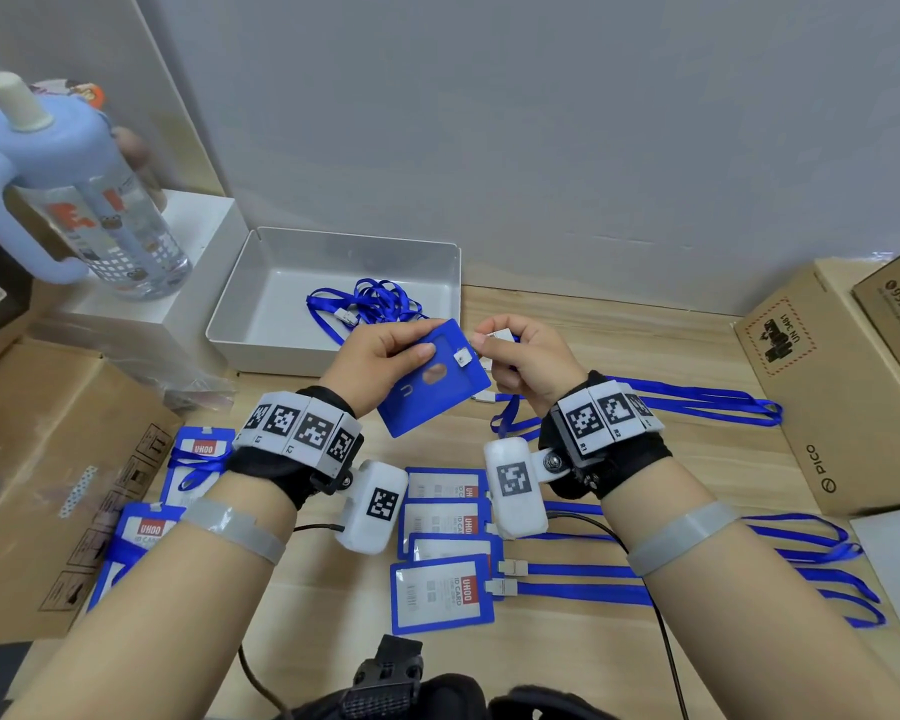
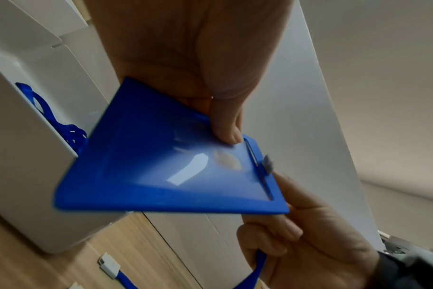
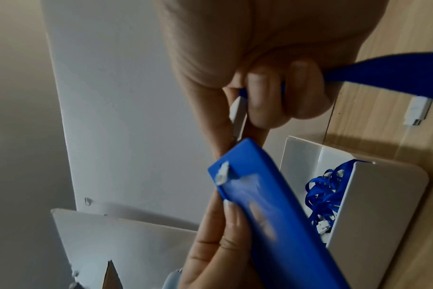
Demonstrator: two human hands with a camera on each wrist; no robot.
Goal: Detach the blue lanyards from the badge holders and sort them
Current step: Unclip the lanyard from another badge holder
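Holding one blue badge holder (image 1: 434,377) in our left hand (image 1: 385,358), we pinch its lanyard clip (image 3: 238,115) with our right hand (image 1: 526,358). Some detached lanyards (image 1: 370,302) lie in the white tray (image 1: 261,283); several badges (image 1: 440,589) on the table keep theirs.

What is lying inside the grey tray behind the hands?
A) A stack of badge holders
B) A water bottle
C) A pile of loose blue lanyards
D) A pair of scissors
C: the head view shows the grey tray holding only tangled blue lanyards with white clips; the right wrist view shows the same tangle.
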